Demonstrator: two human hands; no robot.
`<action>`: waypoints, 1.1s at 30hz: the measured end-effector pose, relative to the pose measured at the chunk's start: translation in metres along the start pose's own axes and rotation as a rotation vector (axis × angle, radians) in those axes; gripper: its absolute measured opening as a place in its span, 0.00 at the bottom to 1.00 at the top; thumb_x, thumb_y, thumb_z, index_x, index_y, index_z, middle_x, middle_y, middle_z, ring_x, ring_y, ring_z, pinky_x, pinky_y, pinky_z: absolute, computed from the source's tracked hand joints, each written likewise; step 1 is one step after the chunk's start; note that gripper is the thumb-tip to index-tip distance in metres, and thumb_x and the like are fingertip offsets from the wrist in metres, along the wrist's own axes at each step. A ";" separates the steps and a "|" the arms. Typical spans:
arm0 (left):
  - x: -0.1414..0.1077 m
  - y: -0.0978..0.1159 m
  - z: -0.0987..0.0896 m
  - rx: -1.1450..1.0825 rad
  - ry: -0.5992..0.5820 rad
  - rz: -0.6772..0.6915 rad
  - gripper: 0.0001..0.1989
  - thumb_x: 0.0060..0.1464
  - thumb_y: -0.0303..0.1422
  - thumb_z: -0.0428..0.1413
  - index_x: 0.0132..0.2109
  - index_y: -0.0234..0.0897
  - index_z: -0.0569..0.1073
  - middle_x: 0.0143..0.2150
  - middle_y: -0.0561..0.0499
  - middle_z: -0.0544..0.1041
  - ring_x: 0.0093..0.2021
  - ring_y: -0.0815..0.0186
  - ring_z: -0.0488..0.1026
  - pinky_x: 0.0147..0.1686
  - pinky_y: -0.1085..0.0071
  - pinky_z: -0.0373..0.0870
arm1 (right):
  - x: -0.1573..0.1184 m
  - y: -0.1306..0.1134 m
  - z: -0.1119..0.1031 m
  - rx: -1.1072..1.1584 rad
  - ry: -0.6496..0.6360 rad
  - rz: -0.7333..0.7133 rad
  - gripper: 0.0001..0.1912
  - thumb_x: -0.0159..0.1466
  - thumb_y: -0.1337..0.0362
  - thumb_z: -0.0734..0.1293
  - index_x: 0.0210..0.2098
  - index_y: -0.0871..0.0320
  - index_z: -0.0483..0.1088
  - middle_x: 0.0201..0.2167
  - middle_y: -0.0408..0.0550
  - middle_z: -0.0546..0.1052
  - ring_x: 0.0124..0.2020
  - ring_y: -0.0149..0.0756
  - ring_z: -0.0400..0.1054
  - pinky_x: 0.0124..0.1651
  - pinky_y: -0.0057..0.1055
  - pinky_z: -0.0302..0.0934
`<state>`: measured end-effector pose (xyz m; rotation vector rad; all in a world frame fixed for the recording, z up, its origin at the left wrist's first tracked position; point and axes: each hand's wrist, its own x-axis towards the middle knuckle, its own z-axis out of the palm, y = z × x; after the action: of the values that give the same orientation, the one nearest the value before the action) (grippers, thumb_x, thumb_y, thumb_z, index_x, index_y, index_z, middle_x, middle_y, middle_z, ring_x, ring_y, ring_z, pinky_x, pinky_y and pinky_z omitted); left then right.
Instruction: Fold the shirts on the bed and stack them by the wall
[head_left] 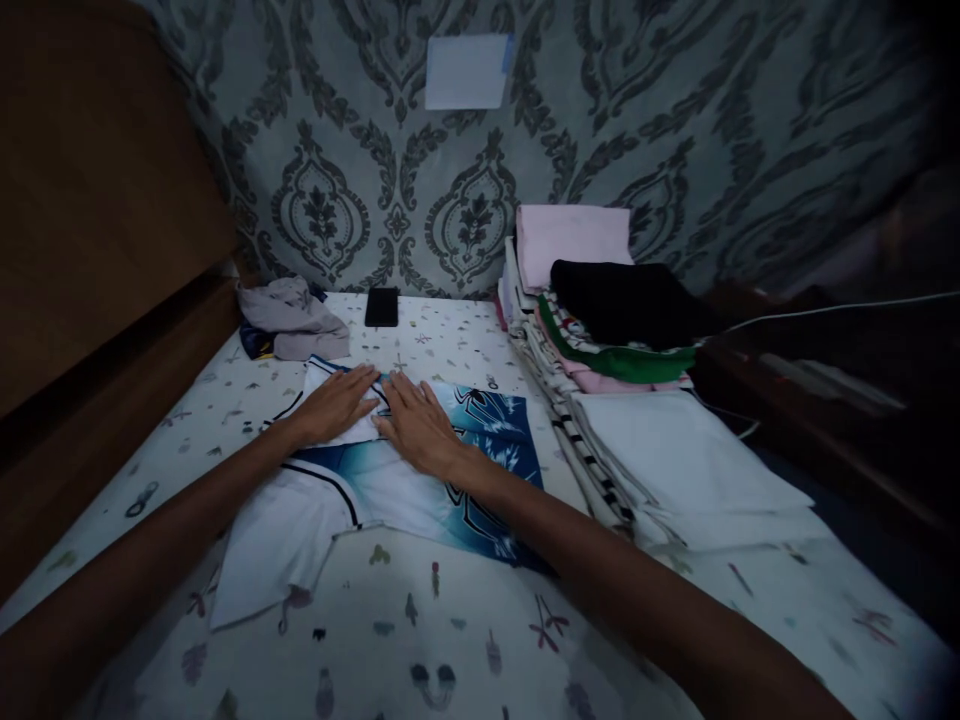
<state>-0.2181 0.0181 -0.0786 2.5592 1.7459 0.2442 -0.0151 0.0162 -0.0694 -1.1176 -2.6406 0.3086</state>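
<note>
A white and blue shirt with black spider prints (390, 490) lies on the patterned bed sheet (360, 640), its upper part folded over and one white sleeve spread toward me at the left. My left hand (335, 405) rests flat on the white part near the far edge, fingers stretched out. Close beside it, my right hand (417, 422) presses flat on the shirt with its fingers spread. Neither hand holds anything.
Stacked folded clothes, with a black one (630, 300) on top, stand at the right beside folded white cloth (682, 460). A crumpled grey garment (296, 318) and a black phone (382, 307) lie near the wall. Wooden furniture (105, 200) borders the left.
</note>
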 end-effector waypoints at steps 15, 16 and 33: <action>0.002 0.005 0.008 0.121 -0.109 -0.134 0.35 0.68 0.52 0.33 0.74 0.41 0.51 0.76 0.46 0.47 0.75 0.51 0.42 0.69 0.46 0.43 | -0.081 0.110 -0.024 -0.190 -0.061 0.438 0.44 0.71 0.40 0.45 0.72 0.68 0.48 0.73 0.62 0.50 0.75 0.47 0.39 0.73 0.48 0.38; 0.002 0.005 0.008 0.120 -0.107 -0.133 0.35 0.68 0.52 0.33 0.74 0.40 0.51 0.76 0.45 0.47 0.75 0.51 0.42 0.69 0.46 0.43 | -0.082 0.112 -0.024 -0.188 -0.060 0.445 0.43 0.71 0.40 0.45 0.72 0.67 0.49 0.73 0.61 0.50 0.75 0.48 0.39 0.73 0.49 0.39; -0.021 -0.017 -0.002 0.113 -0.148 -0.169 0.36 0.67 0.53 0.37 0.74 0.40 0.49 0.76 0.42 0.47 0.75 0.51 0.41 0.69 0.45 0.42 | -0.020 0.018 -0.009 -0.032 -0.136 -0.087 0.30 0.73 0.50 0.56 0.70 0.57 0.56 0.72 0.59 0.55 0.74 0.49 0.44 0.72 0.55 0.41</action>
<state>-0.2419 0.0048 -0.0809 2.4106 1.9555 -0.0500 0.0135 0.0148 -0.0691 -1.0209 -2.8135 0.3372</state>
